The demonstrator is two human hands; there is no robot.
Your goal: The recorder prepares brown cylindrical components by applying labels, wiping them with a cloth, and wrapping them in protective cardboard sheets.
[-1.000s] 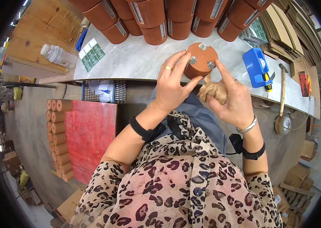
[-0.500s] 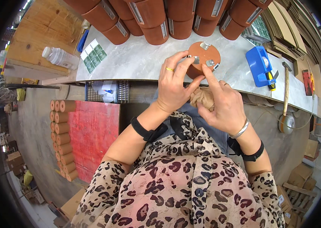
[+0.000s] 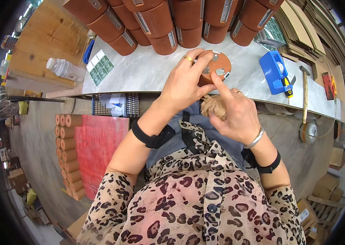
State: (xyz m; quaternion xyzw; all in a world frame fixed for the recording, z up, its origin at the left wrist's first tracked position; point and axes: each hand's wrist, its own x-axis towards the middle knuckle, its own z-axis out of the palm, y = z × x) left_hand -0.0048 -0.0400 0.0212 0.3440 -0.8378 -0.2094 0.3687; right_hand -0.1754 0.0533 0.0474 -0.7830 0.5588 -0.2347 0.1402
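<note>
A round reddish-brown pot (image 3: 223,62) sits at the front edge of the grey worktop, its flat face turned up with small metal clips (image 3: 220,71) around it. My left hand (image 3: 180,85) grips the pot's left side, thumb at the near rim and fingers reaching over the face. The outstretched index finger of my right hand (image 3: 239,118) touches the face beside the nearest clip. Under that hand, a crumpled beige cloth (image 3: 213,107) is held between the thumb and the curled fingers; its far part is hidden by the hand.
Stacked brown pots (image 3: 162,43) with metal strips line the back. Right lie a blue tape dispenser (image 3: 273,73), a yellow-black cutter (image 3: 287,87) and a hammer (image 3: 305,94). Left are a sticker sheet (image 3: 100,68) and a clear bottle (image 3: 66,69). Below stands a red board (image 3: 103,151) beside brown rolls (image 3: 72,132).
The pot has turned a little and shifted slightly left. My left fingers now reach further over its face, and my right index finger has moved down with it. The view has shifted slightly.
</note>
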